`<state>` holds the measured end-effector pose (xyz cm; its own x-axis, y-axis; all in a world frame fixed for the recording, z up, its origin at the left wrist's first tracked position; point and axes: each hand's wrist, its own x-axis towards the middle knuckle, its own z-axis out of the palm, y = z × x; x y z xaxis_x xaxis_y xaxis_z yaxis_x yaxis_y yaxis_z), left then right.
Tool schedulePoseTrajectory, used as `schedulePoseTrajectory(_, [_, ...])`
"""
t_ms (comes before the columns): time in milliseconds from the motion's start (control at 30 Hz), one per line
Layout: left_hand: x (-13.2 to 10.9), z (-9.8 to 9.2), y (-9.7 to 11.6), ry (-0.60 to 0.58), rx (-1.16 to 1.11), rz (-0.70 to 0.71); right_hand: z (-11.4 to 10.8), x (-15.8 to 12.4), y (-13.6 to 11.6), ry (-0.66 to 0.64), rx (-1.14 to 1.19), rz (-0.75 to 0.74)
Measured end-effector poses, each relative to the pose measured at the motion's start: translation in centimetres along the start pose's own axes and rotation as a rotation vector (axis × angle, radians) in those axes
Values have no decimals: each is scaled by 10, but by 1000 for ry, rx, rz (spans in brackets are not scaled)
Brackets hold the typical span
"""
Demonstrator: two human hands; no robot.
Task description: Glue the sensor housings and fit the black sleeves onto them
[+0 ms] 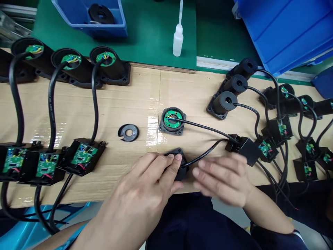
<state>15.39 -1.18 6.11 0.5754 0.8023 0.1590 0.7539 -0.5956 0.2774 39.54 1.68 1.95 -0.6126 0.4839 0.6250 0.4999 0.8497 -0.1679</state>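
My left hand (pixel 145 189) rests over a black cylindrical housing (pixel 179 163) at the near edge of the cardboard-covered bench, its fingers curled around it. A black cable runs from that housing to a black box (pixel 246 148) on the right. My right hand (pixel 223 178) hovers just right of the housing, fingers stretched out and blurred by motion, holding nothing. Beyond my hands an upright housing with a green circuit board (pixel 172 120) stands on the bench. A loose black C-shaped ring (pixel 128 133) lies to its left.
Three housings with green boards (pixel 105 64) and cabled open boxes (pixel 83 156) line the left side. Several more housings (pixel 229 100) and boxes (pixel 279 130) crowd the right. A white squeeze bottle (pixel 178 38) and blue bins (pixel 91 17) stand on the green mat behind.
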Motion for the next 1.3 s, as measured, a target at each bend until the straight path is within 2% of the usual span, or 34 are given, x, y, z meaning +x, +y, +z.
schedulePoseTrajectory(100, [-1,0,-1,-41,72,79,8,1,-10,6,35,-165])
schedulePoseTrajectory(200, [-4,2,-1,-57,156,166,20,2,-17,-6,95,-133])
schedulePoseTrajectory(367, [-10,10,-6,25,190,215,29,3,-24,-19,110,-85])
schedulePoseTrajectory(467, [-13,16,-18,33,-41,168,29,5,-24,-13,96,-100])
schedulePoseTrajectory(600, [-17,30,-33,60,-322,35,29,7,-23,2,98,-109])
schedulePoseTrajectory(767, [-24,49,-28,113,-605,-113,28,7,-23,8,83,-121])
schedulePoseTrajectory(900, [-24,52,-22,69,-809,-253,27,8,-24,-17,82,-131])
schedulePoseTrajectory(1100, [-28,53,-19,81,-889,-361,25,9,-25,-33,65,-139])
schedulePoseTrajectory(1300, [-25,48,-22,19,-846,-318,27,10,-24,-21,76,-132])
